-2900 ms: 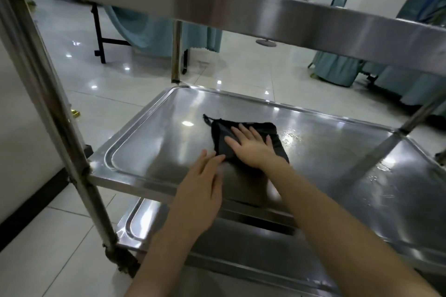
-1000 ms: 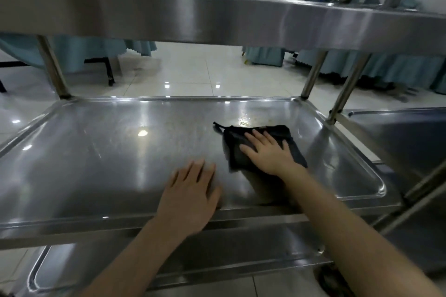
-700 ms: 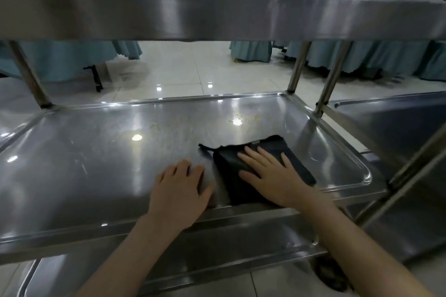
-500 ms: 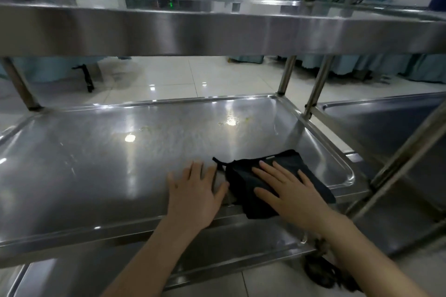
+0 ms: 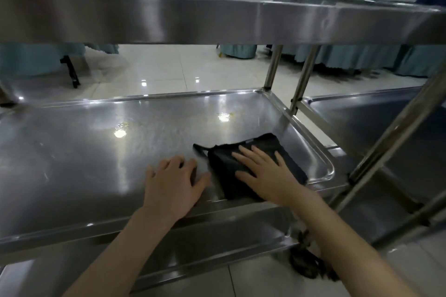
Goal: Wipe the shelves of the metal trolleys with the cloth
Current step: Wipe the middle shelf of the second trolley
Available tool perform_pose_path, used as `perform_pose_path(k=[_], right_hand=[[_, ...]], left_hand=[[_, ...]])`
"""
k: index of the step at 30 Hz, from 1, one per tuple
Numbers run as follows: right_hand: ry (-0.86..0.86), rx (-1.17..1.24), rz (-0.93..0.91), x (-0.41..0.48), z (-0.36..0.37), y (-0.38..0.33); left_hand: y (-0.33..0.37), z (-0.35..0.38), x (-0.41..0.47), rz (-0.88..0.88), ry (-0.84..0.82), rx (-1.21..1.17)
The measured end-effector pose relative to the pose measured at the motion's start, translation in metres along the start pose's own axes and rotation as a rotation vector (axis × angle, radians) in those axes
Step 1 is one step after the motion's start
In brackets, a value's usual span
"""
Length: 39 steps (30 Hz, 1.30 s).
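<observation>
**Flat palm on black cloth**

The right hand (image 5: 263,176), fingers straight, presses a folded black cloth (image 5: 223,171) at centre right of the frame, near the corner of the shiny steel trolley shelf (image 5: 72,152). The left hand (image 5: 173,183) rests open just beside it. A steel upper shelf (image 5: 169,19) spans the frame's top.

Middle of cloth (image 5: 265,146) hidden under right hand (image 5: 263,176), caster (image 5: 306,266) blurred, neighbouring trolley (image 5: 376,123) cut by right edge

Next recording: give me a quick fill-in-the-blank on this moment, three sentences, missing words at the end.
1. The right hand presses flat on the ____ cloth.
2. The left hand rests on the bare shelf, on the cloth's ____ side.
3. The cloth lies near the shelf's ____ end.

Missing words: black; left; right.
</observation>
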State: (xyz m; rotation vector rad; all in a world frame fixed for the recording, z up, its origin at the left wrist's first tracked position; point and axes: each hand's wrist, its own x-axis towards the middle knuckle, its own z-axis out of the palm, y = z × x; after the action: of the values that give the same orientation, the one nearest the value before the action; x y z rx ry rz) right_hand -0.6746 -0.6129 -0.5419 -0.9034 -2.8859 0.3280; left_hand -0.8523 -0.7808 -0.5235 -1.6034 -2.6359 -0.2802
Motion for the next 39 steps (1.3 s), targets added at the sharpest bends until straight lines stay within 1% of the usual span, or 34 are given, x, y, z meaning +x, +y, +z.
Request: perform_pose_path(k=[1, 3, 5, 7, 10, 12, 15, 16, 18, 21, 23, 25, 27, 31, 34, 36, 39], right_hand=[[0.024, 0.004, -0.020, -0.031, 0.000, 0.002], [0.026, 0.036, 0.001, -0.067, -0.005, 0.015], [0.011, 0.028, 0.044, -0.061, -0.013, 0.032], [-0.003, 0.001, 0.108, -0.023, -0.018, 0.045], [-0.029, -0.016, 0.211, 0.058, -0.027, 0.061], [-0.045, 0.023, 0.263, 0.104, -0.032, 0.063], [-0.063, 0.027, 0.303, 0.137, -0.029, 0.057], [-0.070, 0.018, 0.280, 0.137, -0.028, 0.054], [-0.089, 0.014, 0.171, 0.112, -0.024, 0.052], [-0.064, 0.006, 0.036, 0.032, -0.017, 0.056], [0.001, -0.003, 0.066, -0.025, -0.014, 0.062], [-0.006, 0.006, 0.143, -0.050, -0.019, 0.071], [-0.044, -0.020, 0.177, -0.035, -0.026, 0.082], [-0.016, -0.025, 0.325, 0.056, -0.047, 0.099], [-0.028, 0.005, 0.413, 0.109, -0.048, 0.100], [-0.033, -0.005, 0.412, 0.115, -0.045, 0.094], [-0.044, 0.004, 0.351, 0.061, -0.041, 0.089]], left_hand=[[0.007, 0.000, 0.000, -0.011, 0.030, -0.004], [0.018, 0.005, -0.004, -0.019, 0.072, -0.023], [0.022, 0.008, -0.005, -0.007, 0.059, -0.037], [0.022, 0.010, -0.004, 0.035, 0.024, -0.024], [0.020, 0.012, 0.001, 0.081, -0.014, -0.018], [0.019, 0.014, 0.003, 0.092, -0.005, -0.013], [0.015, 0.018, 0.004, 0.079, 0.029, -0.022], [0.014, 0.020, 0.005, 0.073, 0.036, -0.033], [0.011, 0.022, 0.008, 0.075, 0.033, -0.042], [0.009, 0.023, 0.009, 0.085, 0.021, -0.039], [0.011, 0.022, 0.007, 0.082, 0.017, -0.027], [0.014, 0.021, 0.006, 0.079, 0.006, -0.023], [0.015, 0.020, 0.007, 0.073, -0.017, -0.030], [0.016, 0.021, 0.008, 0.068, -0.020, -0.022], [0.015, 0.023, 0.007, 0.062, -0.004, -0.037], [0.015, 0.021, 0.007, 0.052, 0.010, -0.057], [0.014, 0.019, 0.008, 0.043, -0.004, -0.066]])
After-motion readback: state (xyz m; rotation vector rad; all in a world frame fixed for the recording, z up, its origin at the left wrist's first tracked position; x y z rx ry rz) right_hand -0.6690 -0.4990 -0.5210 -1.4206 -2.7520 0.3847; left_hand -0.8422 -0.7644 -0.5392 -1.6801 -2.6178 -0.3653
